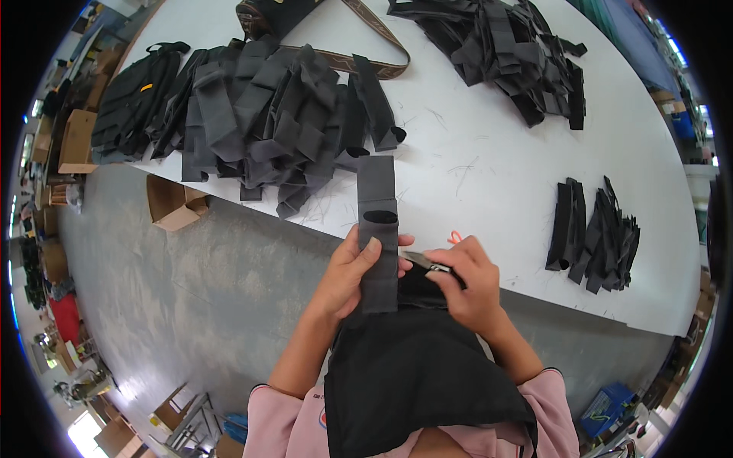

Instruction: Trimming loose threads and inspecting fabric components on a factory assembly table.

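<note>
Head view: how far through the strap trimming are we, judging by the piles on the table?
Two small stacks of black pieces lie at the right, apparently finished. In hand: the left hand holds one grey strap piece at the white table edge while the right hand brings small snips to it. Left: seemingly the big heap of straps and another heap farther back. So most seems still ahead.

white table (pixel 496 175), black strap piles (pixel 267 114), cardboard boxes (pixel 172 202)

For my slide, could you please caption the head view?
Left hand holds a grey fabric strip; right hand holds small metal snips.
</note>
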Demonstrator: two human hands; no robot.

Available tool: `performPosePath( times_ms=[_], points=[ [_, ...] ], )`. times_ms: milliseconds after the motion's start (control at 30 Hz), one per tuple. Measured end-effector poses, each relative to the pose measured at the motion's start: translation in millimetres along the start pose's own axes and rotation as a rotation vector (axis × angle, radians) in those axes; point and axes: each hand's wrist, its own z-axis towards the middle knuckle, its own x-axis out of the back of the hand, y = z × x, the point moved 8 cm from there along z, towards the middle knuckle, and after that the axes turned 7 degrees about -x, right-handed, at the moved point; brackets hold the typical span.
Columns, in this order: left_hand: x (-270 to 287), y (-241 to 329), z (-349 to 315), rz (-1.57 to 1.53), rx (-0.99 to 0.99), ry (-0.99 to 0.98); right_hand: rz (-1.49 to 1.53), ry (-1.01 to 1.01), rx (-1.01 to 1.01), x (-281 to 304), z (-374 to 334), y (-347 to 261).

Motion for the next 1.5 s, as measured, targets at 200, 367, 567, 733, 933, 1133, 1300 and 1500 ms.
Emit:
performPosePath(
  times_ms=[200,367,567,733,933,1133,1300,1500],
  points=[
    [-9.0,4.0,0.6,-0.043,-0.034,-0.017,-0.237,-0.044,0.079,-11.4,2.2,-14.2],
    [-9.6,3.0,-0.7,-0.049,-0.066,-0.016,-0.248,-0.055,0.140,-15.2,6.2,-21.1],
    [-8.8,4.5,-1.7,-0.078,-0.110,0.009,-0.269,-0.049,0.161,-21.1,5.1,-23.3],
    [-7.7,3.7,-3.9,-0.094,-0.102,0.025,-0.244,-0.062,0.131,-21.8,3.1,-21.1],
    [-5.9,2.0,-4.0,-0.059,-0.101,-0.004,-0.206,-0.039,0.096,-21.5,2.1,-19.4],
    [-5.1,0.8,-4.6,-0.065,-0.100,0.025,-0.317,-0.008,0.150,-22.8,-2.5,-27.1],
    [-6.9,-1.3,-6.3,-0.065,-0.039,0.016,-0.206,0.028,0.151,-19.1,-5.4,-18.9],
    [-7.0,0.1,-12.9,0.148,0.104,-0.076,-0.141,-0.001,0.173,-14.4,7.7,-21.6]
  ],
)
